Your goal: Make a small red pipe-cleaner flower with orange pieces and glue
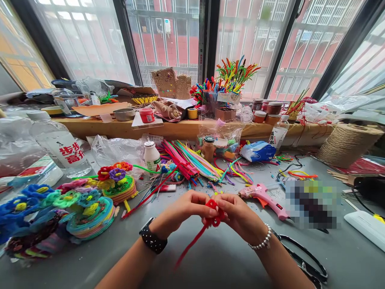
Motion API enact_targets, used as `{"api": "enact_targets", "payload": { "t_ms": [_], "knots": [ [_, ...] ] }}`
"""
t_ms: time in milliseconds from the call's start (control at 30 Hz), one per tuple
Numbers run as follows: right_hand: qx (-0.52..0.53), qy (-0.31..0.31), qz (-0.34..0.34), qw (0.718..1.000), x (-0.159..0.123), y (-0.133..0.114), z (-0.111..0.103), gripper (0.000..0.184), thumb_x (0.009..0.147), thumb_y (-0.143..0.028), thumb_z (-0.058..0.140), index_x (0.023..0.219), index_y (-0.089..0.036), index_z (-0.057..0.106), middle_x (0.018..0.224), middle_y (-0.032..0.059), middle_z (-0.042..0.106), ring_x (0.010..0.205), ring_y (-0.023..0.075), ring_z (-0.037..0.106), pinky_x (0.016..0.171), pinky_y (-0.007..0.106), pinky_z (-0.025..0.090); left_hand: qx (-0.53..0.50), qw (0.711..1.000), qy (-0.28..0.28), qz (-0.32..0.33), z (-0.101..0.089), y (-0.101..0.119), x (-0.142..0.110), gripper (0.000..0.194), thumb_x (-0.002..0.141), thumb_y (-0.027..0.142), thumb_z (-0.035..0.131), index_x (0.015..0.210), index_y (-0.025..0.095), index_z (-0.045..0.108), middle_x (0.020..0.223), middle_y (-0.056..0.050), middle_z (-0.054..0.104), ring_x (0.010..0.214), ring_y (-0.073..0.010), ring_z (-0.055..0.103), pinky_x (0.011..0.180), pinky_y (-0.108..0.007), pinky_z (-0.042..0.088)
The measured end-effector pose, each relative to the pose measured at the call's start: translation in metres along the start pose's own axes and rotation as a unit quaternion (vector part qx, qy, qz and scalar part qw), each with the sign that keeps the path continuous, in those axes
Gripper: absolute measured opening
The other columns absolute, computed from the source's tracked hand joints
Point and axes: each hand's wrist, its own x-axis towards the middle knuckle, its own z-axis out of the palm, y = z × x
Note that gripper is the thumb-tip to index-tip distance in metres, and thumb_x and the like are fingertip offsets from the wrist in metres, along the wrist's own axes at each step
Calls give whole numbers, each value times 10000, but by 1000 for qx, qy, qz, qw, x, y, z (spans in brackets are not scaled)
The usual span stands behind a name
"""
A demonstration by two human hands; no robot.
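Both hands meet at the middle of the grey table, pinching a red pipe-cleaner flower (214, 218) between them. My left hand (188, 210) wears a dark dotted watch strap at its wrist and grips the flower's left side. On the right side, the fingertips of my right hand (240, 214) press against the petals; a beaded bracelet circles that wrist. From the flower a loose red pipe-cleaner end (191, 246) hangs down to the left. The flower's petals are looped, and part of it is hidden behind the fingers.
Finished pipe-cleaner flowers (87, 198) and coiled round pieces lie at left. Bundled pipe cleaners (192, 160) spread beyond the hands. A pink glue gun (267, 199), black-framed glasses (303, 253) and a twine spool (349, 144) are at right. Bottles (152, 156) and jars stand behind.
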Motion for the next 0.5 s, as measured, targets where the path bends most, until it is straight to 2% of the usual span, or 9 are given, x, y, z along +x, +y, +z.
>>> {"api": "enact_targets", "payload": {
  "t_ms": [133, 300, 433, 467, 500],
  "knots": [
    [73, 40, 1, 996, 2, 3, 3, 225, 695, -331, 601, 663, -108, 592, 623, 23, 547, 595, 108, 494, 588, 238, 353, 15, 999, 47, 13, -2, -2, 3, 153, 607, 256, 639, 570, 123, 572, 557, -2, 591, 552, -115, 525, 573, -240, 389],
    [160, 71, -27, 984, 9, 11, 9, 182, 679, -297, 627, 635, -121, 622, 602, 8, 560, 595, 96, 502, 608, 226, 379, 46, 996, 69, 40, -3, -4, 7, 190, 643, 275, 613, 559, 119, 546, 542, 11, 559, 559, -96, 501, 572, -218, 372],
    [203, 122, -25, 971, 13, 14, 5, 141, 657, -265, 652, 678, -127, 635, 650, 3, 563, 543, 55, 447, 534, 176, 371, 65, 994, 74, 47, -6, -4, 9, 207, 651, 326, 598, 681, 124, 563, 632, -3, 576, 603, -106, 513, 594, -229, 396],
    [210, 140, -27, 967, 14, 14, 2, 133, 644, -255, 664, 685, -132, 632, 642, -9, 547, 515, 41, 415, 499, 160, 356, 89, 989, 105, 57, -6, -3, 8, 229, 644, 341, 602, 727, 130, 565, 678, -14, 588, 631, -119, 523, 603, -238, 406],
    [214, 159, -33, 963, 15, 12, -1, 136, 629, -252, 676, 686, -138, 629, 627, -21, 528, 491, 31, 384, 468, 147, 339, 125, 976, 160, 81, -7, -2, 7, 250, 636, 351, 607, 762, 139, 565, 731, -28, 596, 672, -135, 532, 619, -249, 413]
  ]
}}
